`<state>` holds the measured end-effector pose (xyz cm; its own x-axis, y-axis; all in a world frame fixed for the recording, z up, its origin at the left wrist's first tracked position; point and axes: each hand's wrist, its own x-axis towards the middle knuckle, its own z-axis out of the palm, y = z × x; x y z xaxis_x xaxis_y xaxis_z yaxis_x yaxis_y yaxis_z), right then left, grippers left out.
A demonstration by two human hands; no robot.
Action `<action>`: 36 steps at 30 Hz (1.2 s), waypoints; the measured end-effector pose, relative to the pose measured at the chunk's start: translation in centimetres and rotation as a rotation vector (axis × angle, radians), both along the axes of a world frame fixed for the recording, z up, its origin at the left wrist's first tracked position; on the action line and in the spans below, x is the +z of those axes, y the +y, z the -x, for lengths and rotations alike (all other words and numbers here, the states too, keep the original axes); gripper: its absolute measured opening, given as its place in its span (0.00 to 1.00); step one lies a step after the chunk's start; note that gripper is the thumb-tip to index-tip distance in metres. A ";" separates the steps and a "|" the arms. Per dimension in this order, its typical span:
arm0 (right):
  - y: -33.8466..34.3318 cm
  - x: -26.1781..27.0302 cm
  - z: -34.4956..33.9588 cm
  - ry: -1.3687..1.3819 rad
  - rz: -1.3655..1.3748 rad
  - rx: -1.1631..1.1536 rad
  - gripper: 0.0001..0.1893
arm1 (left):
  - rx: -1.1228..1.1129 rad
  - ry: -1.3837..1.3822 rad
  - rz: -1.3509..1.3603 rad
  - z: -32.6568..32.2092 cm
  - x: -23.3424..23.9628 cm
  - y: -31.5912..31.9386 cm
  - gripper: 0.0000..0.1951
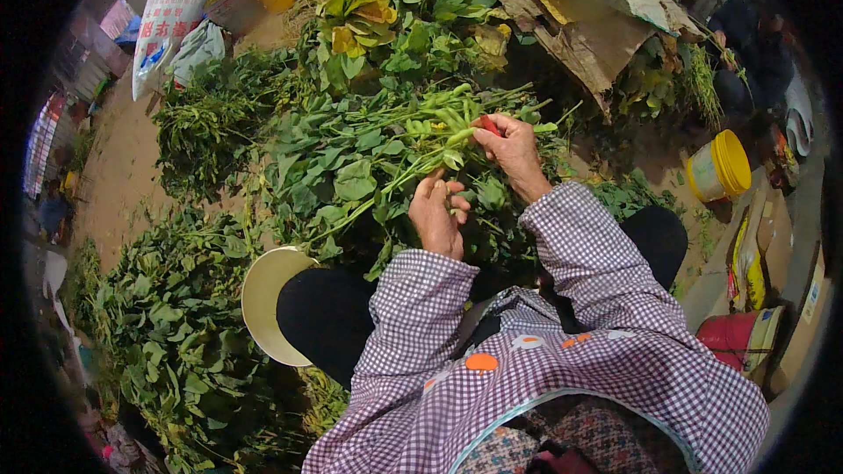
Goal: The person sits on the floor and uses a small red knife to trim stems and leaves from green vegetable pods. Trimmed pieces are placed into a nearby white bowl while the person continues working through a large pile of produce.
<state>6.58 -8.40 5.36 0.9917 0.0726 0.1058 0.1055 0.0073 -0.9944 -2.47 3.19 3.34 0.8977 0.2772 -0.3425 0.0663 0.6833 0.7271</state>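
Observation:
My right hand (512, 155) pinches a small red object (489, 125) between thumb and fingers; what it is, I cannot tell. Right at those fingertips hangs a plump green bean pod (460, 137), one of several on the cut stems of what look like soybean plants (435, 120). My left hand (440, 214) is palm up with curled fingers, just below the stems. A stem (388, 192) passes by its index fingertip; whether the hand grips it is unclear. Leafy plants (355, 178) are heaped under both hands.
A cream bucket (258, 303) lies tipped beside my left knee, near another leafy heap (178, 336). Sacking (593, 33) covers plants at the back. To the right are a yellow-rimmed bucket (706, 171) and a red container (731, 339). Another person (757, 46) is at the far right.

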 end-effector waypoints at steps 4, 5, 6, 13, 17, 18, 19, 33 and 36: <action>-0.1 0.1 1.4 -0.175 0.194 -0.003 0.10 | 0.103 0.020 -0.070 0.8 0.3 0.0 0.09; -0.3 0.2 2.0 -0.269 0.274 -0.007 0.11 | 0.089 0.003 -0.060 1.0 0.6 0.0 0.09; -0.5 0.7 2.8 -0.290 0.342 -0.014 0.10 | 0.033 -0.052 -0.056 1.0 0.8 -0.1 0.10; -0.9 -0.8 6.6 -0.165 0.319 0.051 0.10 | -0.140 -0.025 0.125 -0.6 -0.4 -0.9 0.16; -1.2 -1.0 7.0 -0.009 0.137 0.083 0.11 | -0.202 -0.071 0.198 -1.2 -0.9 -0.4 0.15; -1.5 -0.9 6.8 0.023 0.125 0.106 0.12 | -0.216 -0.092 0.227 -1.3 -1.0 -0.2 0.14; -1.6 -0.8 6.8 0.079 0.098 0.144 0.13 | -0.206 -0.131 0.177 -1.3 -1.0 0.0 0.13; -1.7 0.9 7.4 0.006 0.277 0.317 0.15 | -0.018 -0.109 -0.059 -1.5 -0.8 -0.5 0.12; -1.9 -0.9 6.5 -0.051 0.298 0.285 0.14 | -0.053 -0.081 -0.106 -1.7 -0.7 -0.5 0.12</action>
<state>0.11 -10.25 4.49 0.9217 0.3781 0.0868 0.1898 -0.2443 -0.9510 -0.81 2.68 2.63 0.9356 0.2593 -0.2395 0.0383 0.5999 0.7992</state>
